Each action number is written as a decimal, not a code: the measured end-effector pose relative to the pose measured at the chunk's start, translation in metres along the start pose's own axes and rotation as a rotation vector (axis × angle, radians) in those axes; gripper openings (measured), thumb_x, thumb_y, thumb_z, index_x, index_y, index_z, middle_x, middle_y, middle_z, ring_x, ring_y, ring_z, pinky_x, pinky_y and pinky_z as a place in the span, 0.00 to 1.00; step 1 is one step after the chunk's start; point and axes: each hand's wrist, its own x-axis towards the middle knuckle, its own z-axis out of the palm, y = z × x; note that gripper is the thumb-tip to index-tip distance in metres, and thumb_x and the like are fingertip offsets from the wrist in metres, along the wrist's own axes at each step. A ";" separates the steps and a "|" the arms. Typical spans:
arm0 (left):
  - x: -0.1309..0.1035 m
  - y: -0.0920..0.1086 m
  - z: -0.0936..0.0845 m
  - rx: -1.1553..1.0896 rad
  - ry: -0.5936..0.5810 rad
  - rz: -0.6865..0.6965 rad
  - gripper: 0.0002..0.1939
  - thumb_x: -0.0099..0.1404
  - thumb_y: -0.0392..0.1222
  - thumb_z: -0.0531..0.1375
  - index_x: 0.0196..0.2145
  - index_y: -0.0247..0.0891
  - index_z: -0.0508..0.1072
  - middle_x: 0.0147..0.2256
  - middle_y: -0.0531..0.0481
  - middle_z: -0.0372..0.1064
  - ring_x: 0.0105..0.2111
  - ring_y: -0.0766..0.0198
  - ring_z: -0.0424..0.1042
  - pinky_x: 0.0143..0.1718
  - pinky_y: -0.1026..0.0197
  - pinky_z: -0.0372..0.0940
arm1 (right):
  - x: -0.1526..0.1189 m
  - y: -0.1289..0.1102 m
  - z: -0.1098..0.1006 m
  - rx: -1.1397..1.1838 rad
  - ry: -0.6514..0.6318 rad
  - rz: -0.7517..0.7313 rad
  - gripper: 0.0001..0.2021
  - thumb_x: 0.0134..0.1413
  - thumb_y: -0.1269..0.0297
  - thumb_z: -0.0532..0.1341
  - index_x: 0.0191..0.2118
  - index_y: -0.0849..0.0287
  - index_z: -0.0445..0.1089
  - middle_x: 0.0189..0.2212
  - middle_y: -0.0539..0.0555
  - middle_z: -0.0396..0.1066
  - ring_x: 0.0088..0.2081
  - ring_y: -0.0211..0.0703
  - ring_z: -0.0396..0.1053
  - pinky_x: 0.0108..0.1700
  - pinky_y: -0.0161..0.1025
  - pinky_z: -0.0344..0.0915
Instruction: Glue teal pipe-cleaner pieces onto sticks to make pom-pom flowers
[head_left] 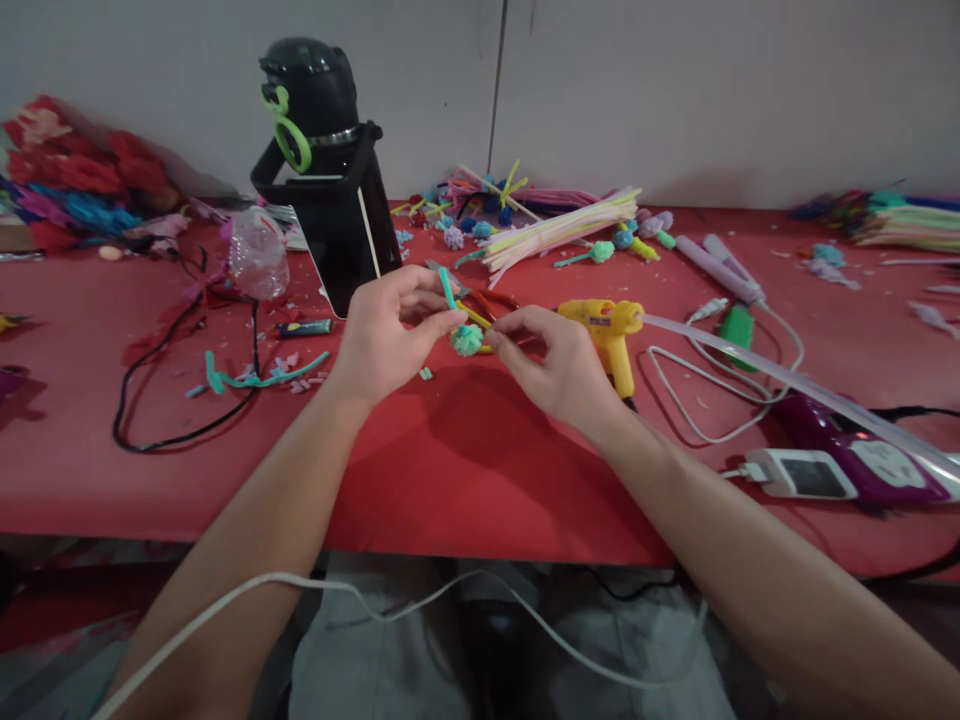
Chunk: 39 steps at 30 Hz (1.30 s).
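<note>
My left hand (397, 325) pinches a mint-green pipe cleaner (448, 287) between thumb and fingers. At its lower end, just below the fingertips, hangs a fluffy green ball (467, 340) that looks made of the same fuzzy stem. My right hand (551, 360) is closed in a pinch close to the ball's right side; whatever lies between those fingertips is too small to make out. Behind both hands, partly hidden, lies a pair of pliers with red handles (495, 300). A yellow glue gun (606, 325) with a long clear glue stick (795, 385) sits beyond my right hand.
A tall black bottle in a holder (337, 200) stands behind my left hand. Bundled pale pipe cleaners (562, 235) lie at the back. On the right are a lilac hair-straightener-like tool (720, 265), a purple power strip (825, 440) and a white adapter (802, 473). A black cord (120, 400) loops at left.
</note>
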 end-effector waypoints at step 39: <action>-0.005 -0.001 0.003 0.013 -0.032 0.064 0.11 0.57 0.37 0.73 0.37 0.40 0.78 0.32 0.52 0.79 0.33 0.60 0.81 0.39 0.60 0.78 | 0.006 0.008 0.008 0.351 -0.075 0.275 0.11 0.47 0.58 0.70 0.28 0.57 0.70 0.27 0.51 0.74 0.30 0.40 0.70 0.37 0.41 0.69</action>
